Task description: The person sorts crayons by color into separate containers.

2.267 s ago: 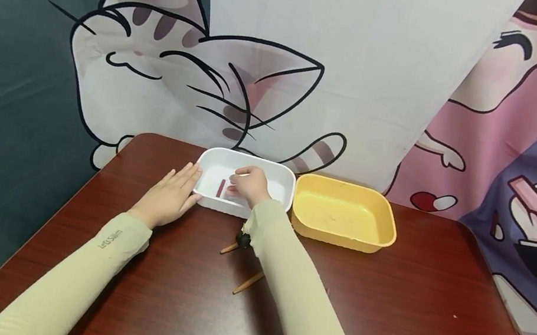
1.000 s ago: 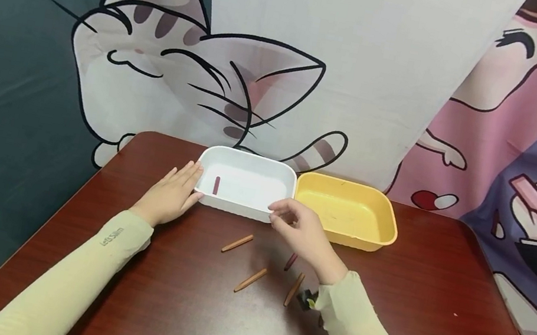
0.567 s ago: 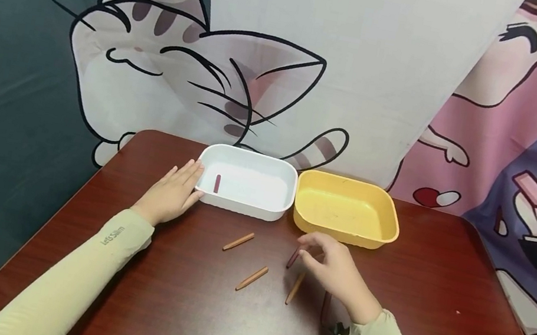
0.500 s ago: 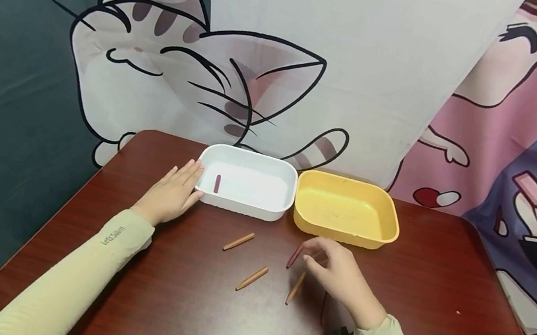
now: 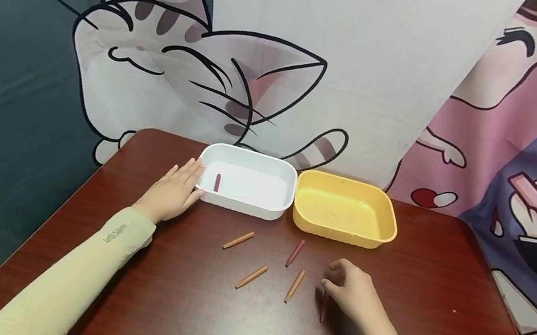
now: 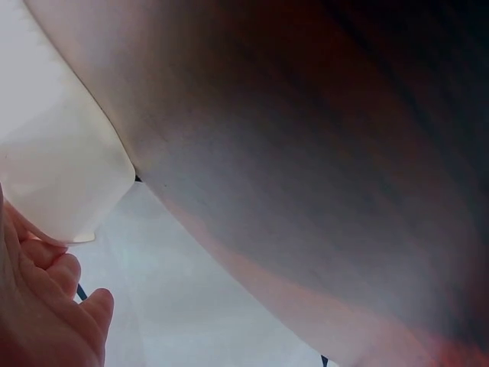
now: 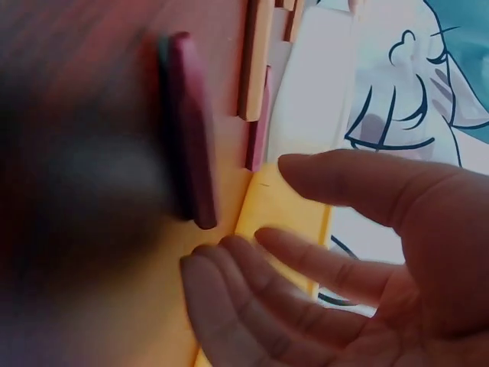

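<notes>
The parted, empty right hand [image 5: 357, 298] should pinch mid-length the red stick [image 5: 323, 310] below its thumb, left hand [image 5: 169, 192] straight-fingered against the white tray [image 5: 243, 207].

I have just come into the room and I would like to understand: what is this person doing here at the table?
The person's left hand rests against the left end of a white tray. The right hand is over the table, close to a dark red stick but not gripping it. Another red stick and three light brown sticks lie nearby. One short red stick is inside the white tray, beside a yellow tray.
</notes>
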A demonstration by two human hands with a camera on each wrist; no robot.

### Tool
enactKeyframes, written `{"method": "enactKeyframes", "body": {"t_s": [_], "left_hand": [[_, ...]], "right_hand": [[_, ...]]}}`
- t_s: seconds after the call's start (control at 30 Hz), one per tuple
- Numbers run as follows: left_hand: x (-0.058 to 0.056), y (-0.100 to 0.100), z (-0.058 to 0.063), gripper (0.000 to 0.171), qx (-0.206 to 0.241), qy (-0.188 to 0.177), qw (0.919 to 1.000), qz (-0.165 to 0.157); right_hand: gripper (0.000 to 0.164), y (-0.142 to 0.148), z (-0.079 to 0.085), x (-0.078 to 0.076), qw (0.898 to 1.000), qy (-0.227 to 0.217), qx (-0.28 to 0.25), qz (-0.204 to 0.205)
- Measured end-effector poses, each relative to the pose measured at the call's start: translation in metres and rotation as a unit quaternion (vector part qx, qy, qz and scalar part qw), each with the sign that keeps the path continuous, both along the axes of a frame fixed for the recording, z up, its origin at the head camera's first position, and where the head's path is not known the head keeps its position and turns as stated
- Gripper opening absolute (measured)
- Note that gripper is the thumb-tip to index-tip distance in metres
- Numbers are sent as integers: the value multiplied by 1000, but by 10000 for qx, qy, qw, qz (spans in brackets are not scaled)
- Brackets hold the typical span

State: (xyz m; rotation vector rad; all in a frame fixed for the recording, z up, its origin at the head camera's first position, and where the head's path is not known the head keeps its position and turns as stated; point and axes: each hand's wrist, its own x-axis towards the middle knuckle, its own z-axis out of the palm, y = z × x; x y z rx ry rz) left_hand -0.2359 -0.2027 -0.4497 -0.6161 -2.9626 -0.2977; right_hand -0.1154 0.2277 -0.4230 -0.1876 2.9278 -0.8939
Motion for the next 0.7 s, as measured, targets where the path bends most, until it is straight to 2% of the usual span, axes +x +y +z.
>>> {"method": "enactKeyframes", "body": {"t_s": [0.23, 0.53, 0.7], "left_hand": [[-1, 1, 0, 69, 8, -70, 10000, 6], [0, 1, 1, 69, 25, -35, 10000, -1], [0, 1, 1, 68, 14, -43, 10000, 13]], "right_hand": [[25, -1, -4, 6, 9945, -818, -111, -649], [30, -5, -7, 5, 9936, -843, 414, -629], [25, -3, -8, 4, 9932, -788, 542, -660]]}}
